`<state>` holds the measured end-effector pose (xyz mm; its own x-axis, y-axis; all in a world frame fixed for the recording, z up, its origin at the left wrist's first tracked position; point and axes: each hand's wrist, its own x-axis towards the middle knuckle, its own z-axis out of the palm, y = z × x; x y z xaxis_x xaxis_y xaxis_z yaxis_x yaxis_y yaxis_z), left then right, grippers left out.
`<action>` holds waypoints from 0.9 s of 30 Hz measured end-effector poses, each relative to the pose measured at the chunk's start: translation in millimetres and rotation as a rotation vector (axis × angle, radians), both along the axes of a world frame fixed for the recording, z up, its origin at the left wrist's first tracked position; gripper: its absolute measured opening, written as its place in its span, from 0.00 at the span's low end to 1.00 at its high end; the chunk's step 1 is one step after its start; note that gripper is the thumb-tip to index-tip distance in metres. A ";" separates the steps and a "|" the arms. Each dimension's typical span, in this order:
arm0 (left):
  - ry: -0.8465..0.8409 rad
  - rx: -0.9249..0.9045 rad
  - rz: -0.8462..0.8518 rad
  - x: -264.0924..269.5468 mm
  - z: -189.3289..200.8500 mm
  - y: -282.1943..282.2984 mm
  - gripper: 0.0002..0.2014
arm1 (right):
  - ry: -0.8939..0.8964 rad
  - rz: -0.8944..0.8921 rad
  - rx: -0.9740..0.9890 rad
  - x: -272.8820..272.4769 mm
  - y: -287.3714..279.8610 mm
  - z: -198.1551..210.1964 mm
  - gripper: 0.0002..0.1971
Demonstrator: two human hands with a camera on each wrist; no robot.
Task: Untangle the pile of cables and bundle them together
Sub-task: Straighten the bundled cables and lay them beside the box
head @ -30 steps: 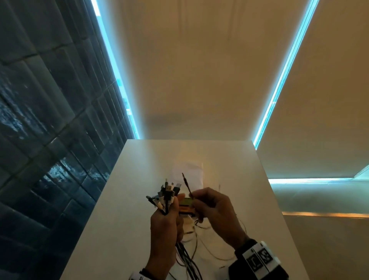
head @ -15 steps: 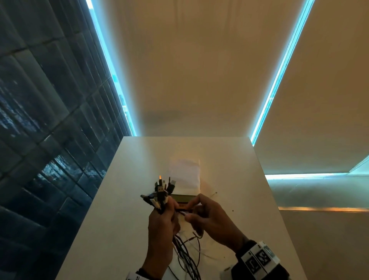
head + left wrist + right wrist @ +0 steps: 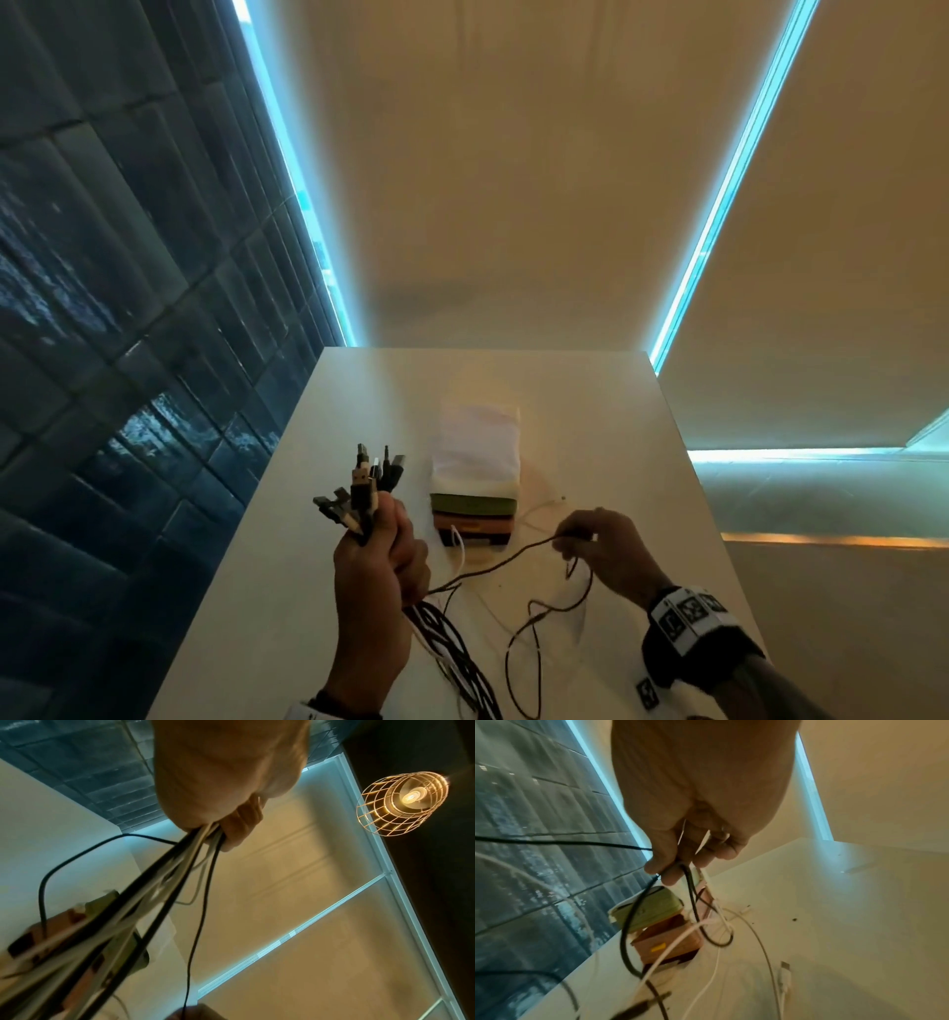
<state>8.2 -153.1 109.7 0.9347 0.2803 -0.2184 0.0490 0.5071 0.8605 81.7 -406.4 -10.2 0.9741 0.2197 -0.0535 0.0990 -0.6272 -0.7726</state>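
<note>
Left hand grips the cable bundle, plugs upward. Right hand pinches one thin black cable above the worktop.

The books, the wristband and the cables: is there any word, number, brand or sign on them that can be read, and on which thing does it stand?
No text can be read.
Right wristband: black-and-white square marker patterns, no letters.
Stacked books: a yellow label on the brown one, too blurred to read.
Cable plugs in the left hand: no marking is legible.
</note>
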 end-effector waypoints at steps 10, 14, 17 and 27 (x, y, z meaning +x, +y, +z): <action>-0.104 -0.011 0.040 -16.4 21.1 17.8 0.17 | 0.055 -0.121 -0.074 14.3 -37.1 -21.4 0.08; -0.128 0.007 0.069 -20.7 24.9 14.1 0.17 | -0.044 -0.262 -0.107 12.9 -33.5 -30.4 0.10; -0.108 0.023 0.093 -18.7 24.3 13.2 0.17 | -0.119 -0.306 -0.170 10.6 -24.4 -21.1 0.09; 0.011 0.424 -0.077 0.8 9.7 -43.9 0.12 | -0.259 -0.066 0.057 -12.3 36.7 62.1 0.04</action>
